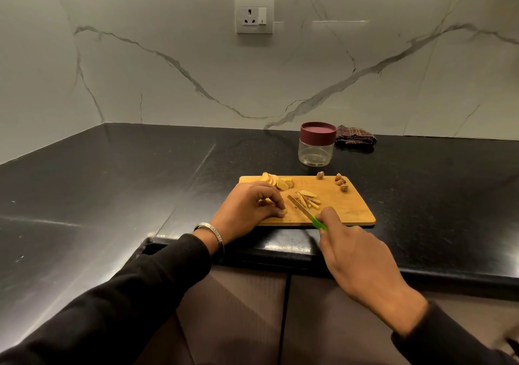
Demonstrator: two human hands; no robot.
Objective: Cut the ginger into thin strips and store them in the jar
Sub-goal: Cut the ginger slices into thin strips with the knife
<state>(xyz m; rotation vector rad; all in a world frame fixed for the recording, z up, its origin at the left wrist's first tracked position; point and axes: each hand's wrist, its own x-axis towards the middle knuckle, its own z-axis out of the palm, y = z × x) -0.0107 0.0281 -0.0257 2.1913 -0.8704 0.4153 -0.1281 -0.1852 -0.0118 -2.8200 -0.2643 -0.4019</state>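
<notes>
A wooden cutting board (348, 207) lies on the black counter. My left hand (250, 207) rests on the board's left part, its curled fingers pinching a ginger piece (284, 211). My right hand (356, 255) grips a green-handled knife (304, 211), whose blade lies flat on the board. Thin ginger strips (307, 199) lie beside the blade. Ginger slices (276, 181) sit at the board's far left edge. Brown ginger knobs (341, 182) lie at the far right corner. A clear jar (316, 148) with a maroon lid on stands behind the board.
A folded dark checked cloth (355, 137) lies right of the jar against the marble wall. A wall socket (254, 15) sits above. The counter's front edge (280, 248) runs just below the board, with cabinet doors under it.
</notes>
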